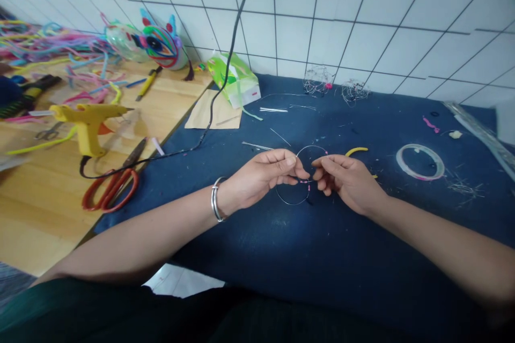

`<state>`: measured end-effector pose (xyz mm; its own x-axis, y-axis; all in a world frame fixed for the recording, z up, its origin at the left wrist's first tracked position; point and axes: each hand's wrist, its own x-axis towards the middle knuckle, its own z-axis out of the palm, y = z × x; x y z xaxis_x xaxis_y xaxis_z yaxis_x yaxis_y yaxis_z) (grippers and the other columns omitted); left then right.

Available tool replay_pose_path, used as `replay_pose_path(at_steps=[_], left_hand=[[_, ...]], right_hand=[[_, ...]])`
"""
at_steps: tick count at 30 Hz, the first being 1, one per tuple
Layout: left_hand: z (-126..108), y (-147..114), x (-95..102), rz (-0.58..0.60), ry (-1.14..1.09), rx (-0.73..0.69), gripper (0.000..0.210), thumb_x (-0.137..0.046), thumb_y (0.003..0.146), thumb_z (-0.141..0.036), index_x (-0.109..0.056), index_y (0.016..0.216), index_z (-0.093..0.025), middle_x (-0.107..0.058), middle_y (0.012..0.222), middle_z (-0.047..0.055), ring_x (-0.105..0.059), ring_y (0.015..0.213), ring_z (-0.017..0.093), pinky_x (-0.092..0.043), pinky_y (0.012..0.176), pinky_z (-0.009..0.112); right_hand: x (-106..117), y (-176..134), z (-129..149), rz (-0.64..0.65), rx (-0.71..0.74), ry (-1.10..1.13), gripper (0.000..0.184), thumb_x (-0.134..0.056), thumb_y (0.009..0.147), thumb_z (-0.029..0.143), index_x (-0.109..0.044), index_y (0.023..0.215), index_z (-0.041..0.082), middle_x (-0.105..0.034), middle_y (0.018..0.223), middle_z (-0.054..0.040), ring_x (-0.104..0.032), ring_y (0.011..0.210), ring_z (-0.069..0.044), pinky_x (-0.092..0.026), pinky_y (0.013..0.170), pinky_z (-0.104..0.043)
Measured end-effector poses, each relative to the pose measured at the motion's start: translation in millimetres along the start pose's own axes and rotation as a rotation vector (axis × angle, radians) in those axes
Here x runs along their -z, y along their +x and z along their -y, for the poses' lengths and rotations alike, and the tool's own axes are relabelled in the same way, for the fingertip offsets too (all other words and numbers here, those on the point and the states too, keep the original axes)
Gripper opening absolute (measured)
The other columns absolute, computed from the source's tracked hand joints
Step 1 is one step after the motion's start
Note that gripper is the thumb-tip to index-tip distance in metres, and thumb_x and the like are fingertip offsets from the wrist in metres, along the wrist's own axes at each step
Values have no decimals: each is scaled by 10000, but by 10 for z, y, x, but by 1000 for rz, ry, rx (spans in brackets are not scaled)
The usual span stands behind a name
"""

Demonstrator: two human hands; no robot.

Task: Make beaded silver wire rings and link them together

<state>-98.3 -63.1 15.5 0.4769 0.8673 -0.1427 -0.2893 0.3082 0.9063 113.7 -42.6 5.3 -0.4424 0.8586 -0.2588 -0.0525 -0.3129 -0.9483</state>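
Note:
Above the dark blue cloth (257, 246), my left hand (269, 174) pinches a thin looped wire (293, 203) strung with small pink beads (309, 188). One loop curves below the fingers; another arcs above, between both hands, with a reddish bead near the right fingers. My right hand (348, 179) is closed in a pinch at the other side of the wire, thumb against the forefinger. The fingertips hide where the wire runs through them. A silver bangle (216, 199) circles the left wrist.
Orange-handled scissors (108, 190), a yellow glue gun (89, 120) and its black cord (211, 118) lie left. Behind are a green tissue pack (237, 80), loose wire pieces (273, 110) and wire tangles (356, 91). A clear ring-shaped coil (402, 163) lies right.

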Motion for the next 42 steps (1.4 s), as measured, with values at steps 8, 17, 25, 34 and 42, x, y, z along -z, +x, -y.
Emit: replay_pose_path(at_steps=[8, 17, 25, 34, 42], left_hand=[[10, 12, -14, -79, 8, -21, 138, -532, 875, -262, -576, 804, -152, -654, 778, 26, -620, 749, 102, -465, 713, 223], [8, 17, -10, -49, 44, 5, 141, -548, 868, -276, -581, 818, -149, -601, 678, -1, -585, 631, 83, -443, 632, 218], [52, 16, -53, -102, 64, -15, 137, -515, 875, -269, -556, 795, -166, -571, 641, -15, -546, 603, 77, -420, 612, 210], [47, 22, -38, -40, -66, 19, 165, -506, 886, -290, -598, 849, -159, -615, 710, 13, -601, 684, 102, -457, 688, 239], [47, 20, -23, 15, -82, 0, 146, -527, 878, -258, -599, 817, -146, -645, 739, 26, -615, 720, 97, -459, 717, 218]], right_hand=[[-11, -6, -13, 47, 3, -36, 240, -574, 823, 391, -638, 913, 179, -646, 786, -36, -582, 597, -97, -442, 491, -222], [-2, 3, -7, 70, 4, -39, 268, -591, 810, 390, -613, 1003, 205, -639, 768, -12, -552, 542, -77, -390, 455, -209], [-22, -15, -3, 98, 33, -174, 247, -548, 838, 404, -642, 915, 190, -604, 639, 10, -478, 477, -57, -336, 438, -210], [-6, 3, -18, 68, 20, -126, 221, -564, 830, 397, -640, 897, 201, -621, 664, 6, -508, 476, -64, -349, 415, -202], [10, 14, -22, 53, -2, -37, 214, -579, 820, 389, -634, 894, 196, -636, 698, -3, -553, 517, -80, -397, 430, -202]])
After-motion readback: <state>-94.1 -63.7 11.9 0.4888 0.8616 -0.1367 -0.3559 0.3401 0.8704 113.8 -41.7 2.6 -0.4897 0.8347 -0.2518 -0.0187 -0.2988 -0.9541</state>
